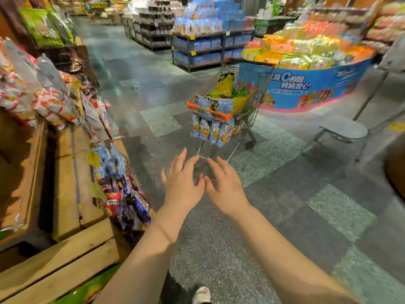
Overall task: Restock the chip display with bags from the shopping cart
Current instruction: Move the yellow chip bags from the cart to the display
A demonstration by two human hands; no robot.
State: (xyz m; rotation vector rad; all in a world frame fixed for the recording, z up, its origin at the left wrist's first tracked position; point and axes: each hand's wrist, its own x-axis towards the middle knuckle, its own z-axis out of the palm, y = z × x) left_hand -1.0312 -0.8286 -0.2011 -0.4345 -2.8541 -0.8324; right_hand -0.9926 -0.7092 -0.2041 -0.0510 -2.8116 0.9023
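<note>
Large "C" on blue display banner [306, 84]

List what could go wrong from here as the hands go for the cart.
1. Both the left hand and the right hand are empty and short of the shopping cart; it stands on wheels, so a push could roll it away.
2. Blue chip bags hang off the cart's near end; a careless grab may knock them to the floor.
3. The step stool stands close beside the cart, a possible trip hazard.
</note>
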